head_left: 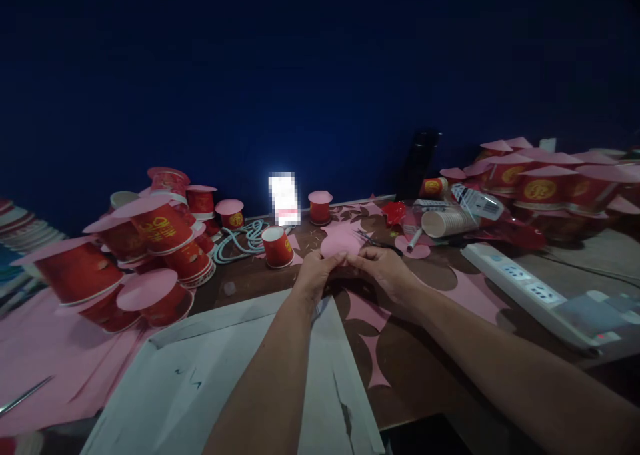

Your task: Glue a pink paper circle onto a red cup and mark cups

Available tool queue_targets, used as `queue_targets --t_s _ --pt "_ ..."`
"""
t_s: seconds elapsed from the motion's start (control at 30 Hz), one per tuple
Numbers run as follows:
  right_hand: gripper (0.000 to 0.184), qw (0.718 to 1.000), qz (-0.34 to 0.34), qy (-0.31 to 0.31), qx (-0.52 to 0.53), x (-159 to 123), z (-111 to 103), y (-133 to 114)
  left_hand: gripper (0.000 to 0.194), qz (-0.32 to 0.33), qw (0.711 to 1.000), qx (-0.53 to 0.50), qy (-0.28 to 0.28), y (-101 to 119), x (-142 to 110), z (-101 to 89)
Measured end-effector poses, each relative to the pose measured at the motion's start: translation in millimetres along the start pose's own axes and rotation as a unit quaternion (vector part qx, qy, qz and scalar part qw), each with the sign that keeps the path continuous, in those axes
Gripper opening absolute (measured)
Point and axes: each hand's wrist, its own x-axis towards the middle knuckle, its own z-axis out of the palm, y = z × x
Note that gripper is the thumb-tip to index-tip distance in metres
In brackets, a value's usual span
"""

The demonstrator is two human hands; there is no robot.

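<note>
1. Left hand point(315, 274) and right hand point(383, 268) pinch the near edge of a pink disc point(340, 244); it lies just beyond the fingertips, between the 2 hands.
2. An uneven pinch could crease the disc (thin paper, by its look); a sideways drift could snag it on the scissors point(371, 240) near the right hand.
3. Farther out: a red cup point(277, 248) leftward; pink offcuts point(375, 368) nearer the body.

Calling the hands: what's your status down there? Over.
Left hand and right hand pinching pink disc at near edge. Scissors and pink offcuts close by. White tray nearer the body.
</note>
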Motion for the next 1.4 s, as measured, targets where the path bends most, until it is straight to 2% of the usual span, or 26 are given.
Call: queue_targets --t_s 0.13,0.27,0.37,0.43,0.47,0.53,0.63,0.73,0.8,0.83,0.9,1.0,1.17,1.3,1.4 --pt "0.040 0.995 0.038 -0.026 0.093 -3.5 5.3 -3.6 0.039 0.022 0.999 -0.019 0.025 -3.3 2.5 -1.3" --pt "0.039 0.996 0.044 -0.006 0.074 -0.9 6.0 0.3 0.041 0.026 1.000 -0.008 0.005 -3.2 2.7 -1.2" --pt "0.039 0.998 0.030 0.021 0.055 4.2 3.4 4.9 0.044 0.038 0.998 0.058 0.013 0.1 1.7 0.2" --pt "0.039 0.998 0.021 0.043 0.046 7.7 0.5 8.0 0.047 0.083 0.984 0.144 0.068 4.4 -0.8 1.9" --pt "0.039 0.998 0.017 0.053 0.039 9.2 -1.1 9.6 0.049 0.124 0.968 0.189 0.108 7.2 -2.8 2.7" --pt "0.038 0.998 0.015 0.064 0.015 11.1 -3.8 12.5 0.051 0.239 0.918 0.256 0.186 14.2 -8.1 2.8" --pt "0.035 0.996 0.029 0.067 -0.042 10.1 -4.6 14.1 0.046 0.368 0.816 0.357 0.268 26.0 -14.3 -5.1" --pt "0.033 0.995 0.025 0.044 -0.088 6.0 -1.4 10.4 0.059 0.398 0.719 0.421 0.384 34.3 -12.6 -23.2" --pt "0.031 0.992 0.013 0.036 -0.116 3.1 1.0 6.6 0.074 0.370 0.685 0.450 0.437 35.9 -7.7 -36.7" --pt "0.031 0.991 0.008 0.036 -0.128 2.1 1.9 4.9 0.081 0.349 0.681 0.455 0.455 35.7 -4.8 -42.6" --pt "0.029 0.990 0.002 0.039 -0.138 0.8 2.8 2.7 0.092 0.295 0.701 0.444 0.473 34.3 0.2 -51.2" --pt "0.029 0.991 -0.002 0.039 -0.130 0.2 2.7 2.4 0.098 0.241 0.726 0.445 0.466 32.7 4.3 -57.3" --pt "0.027 0.992 0.012 0.019 -0.121 -0.5 3.0 3.4 0.083 0.186 0.771 0.412 0.449 33.7 5.4 -63.7" --pt "0.028 0.992 -0.003 0.003 -0.127 -0.9 3.6 3.6 0.063 0.206 0.813 0.330 0.434 36.1 4.6 -64.4" --pt "0.023 0.994 -0.012 0.003 -0.110 0.0 3.8 5.8 0.055 0.239 0.873 0.209 0.370 38.0 3.1 -57.2"
